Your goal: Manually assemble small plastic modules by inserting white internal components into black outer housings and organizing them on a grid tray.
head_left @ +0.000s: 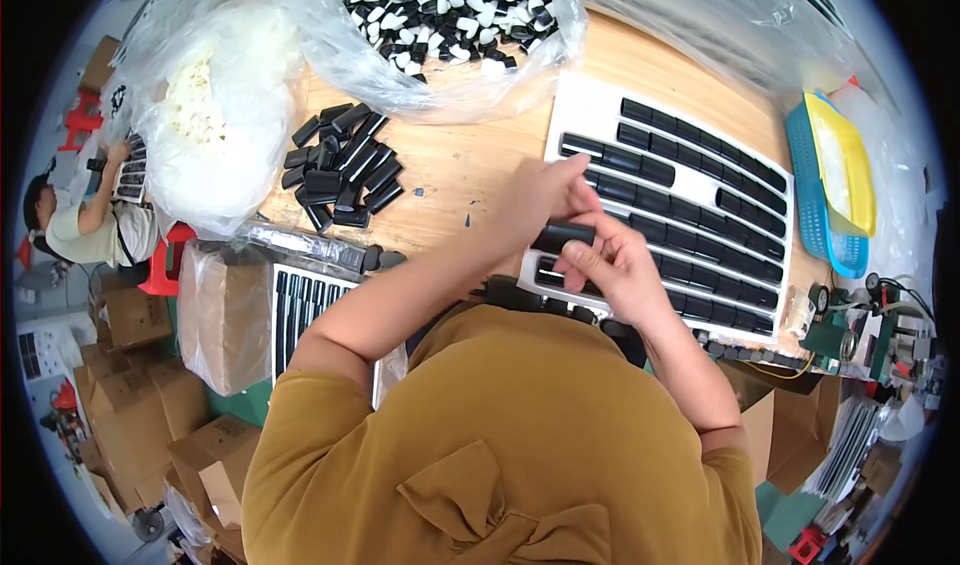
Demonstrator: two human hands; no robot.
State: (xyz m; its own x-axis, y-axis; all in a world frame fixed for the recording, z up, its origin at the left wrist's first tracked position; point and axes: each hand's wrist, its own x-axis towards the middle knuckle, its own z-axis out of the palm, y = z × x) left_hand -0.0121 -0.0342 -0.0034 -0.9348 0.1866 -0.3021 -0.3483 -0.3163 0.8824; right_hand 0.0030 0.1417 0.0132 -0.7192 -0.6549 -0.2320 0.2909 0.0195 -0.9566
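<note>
Both hands meet over the near-left end of the white tray: left hand pinching the end of a black oblong part, right hand curled round it from below, fingers pressed on it. Part sits held between the two hands, just above the tray's lower-left rows, not yet seated as far as I can tell.

Head view, progress: tray slots mostly filled with black oblong parts in rows running to the right; a few white gaps show at the left ends of the near rows, by the hands. So most of the loading looks done, left corner remaining.

Supply left: loose pile of black parts on the wooden table, well apart from the tray. Clear bag of black-and-white pieces beyond. Bag of white pieces far left. Blue basket with yellow tray right. Another person works at far left.
</note>
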